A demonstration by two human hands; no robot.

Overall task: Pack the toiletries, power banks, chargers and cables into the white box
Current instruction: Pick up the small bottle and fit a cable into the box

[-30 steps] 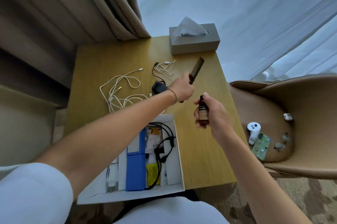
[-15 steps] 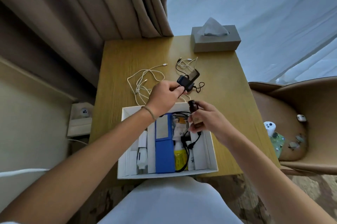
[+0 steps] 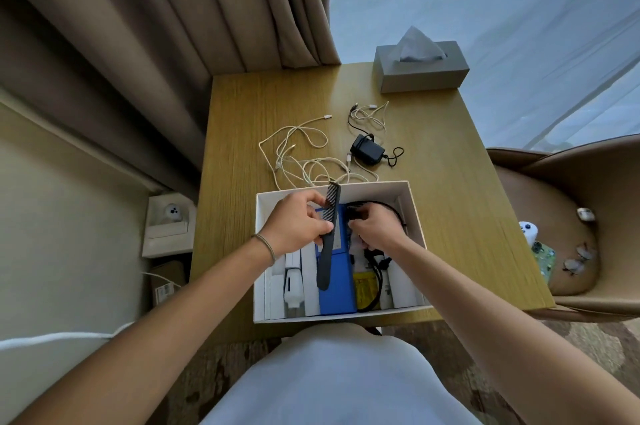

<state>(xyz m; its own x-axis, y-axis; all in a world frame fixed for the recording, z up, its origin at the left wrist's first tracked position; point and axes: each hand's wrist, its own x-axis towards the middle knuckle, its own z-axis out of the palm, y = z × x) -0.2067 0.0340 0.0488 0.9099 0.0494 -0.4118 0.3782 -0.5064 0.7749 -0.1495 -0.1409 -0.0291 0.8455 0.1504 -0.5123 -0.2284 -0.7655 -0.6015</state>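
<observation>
The white box point(image 3: 412, 213) is partly packed; left hand point(image 3: 298, 227) grips a black comb point(image 3: 327, 251), right hand point(image 3: 377, 229) presses something hidden inside; white cables point(image 3: 298, 154) and black charger point(image 3: 367, 150) wait on the table point(image 3: 450, 182).

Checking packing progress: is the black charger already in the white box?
No. The black charger lies on the table beyond the white box, beside loose cables.

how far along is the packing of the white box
Well along. The white box already holds a blue item, a yellow tube and a black cable. The left hand holds a comb over it; the right hand reaches inside. The white cables and black charger remain on the table.
</observation>
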